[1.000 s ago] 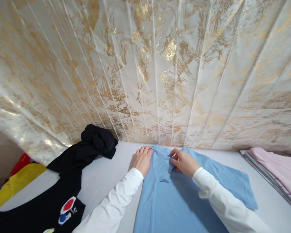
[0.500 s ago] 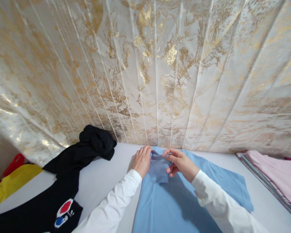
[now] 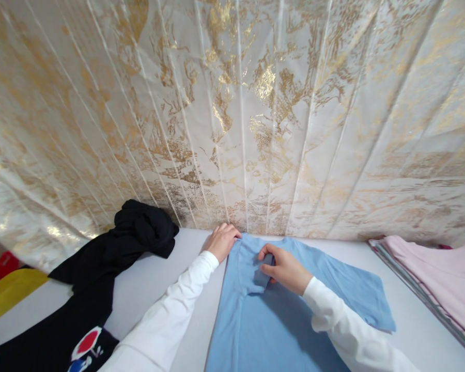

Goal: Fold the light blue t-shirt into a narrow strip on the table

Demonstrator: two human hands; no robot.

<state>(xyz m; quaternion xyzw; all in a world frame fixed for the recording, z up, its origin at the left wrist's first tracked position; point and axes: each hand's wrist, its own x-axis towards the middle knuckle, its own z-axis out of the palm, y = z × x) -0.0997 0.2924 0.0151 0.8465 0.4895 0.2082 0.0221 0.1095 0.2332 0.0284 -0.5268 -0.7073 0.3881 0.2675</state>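
The left hand (image 3: 221, 243) is resting at the edge of a light-blue T-shirt (image 3: 271, 333); the right hand (image 3: 284, 264) is holding its folded-in sleeve (image 3: 251, 274).

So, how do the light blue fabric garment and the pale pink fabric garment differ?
The light blue garment lies mostly spread; the pale pink garment tops a stack. The right hand holds the blue one; no hand touches the pink one. Both show no print.

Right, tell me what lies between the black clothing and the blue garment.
The head view shows the left hand at the edge of the blue garment, that arm's white sleeve, and the pale surface.
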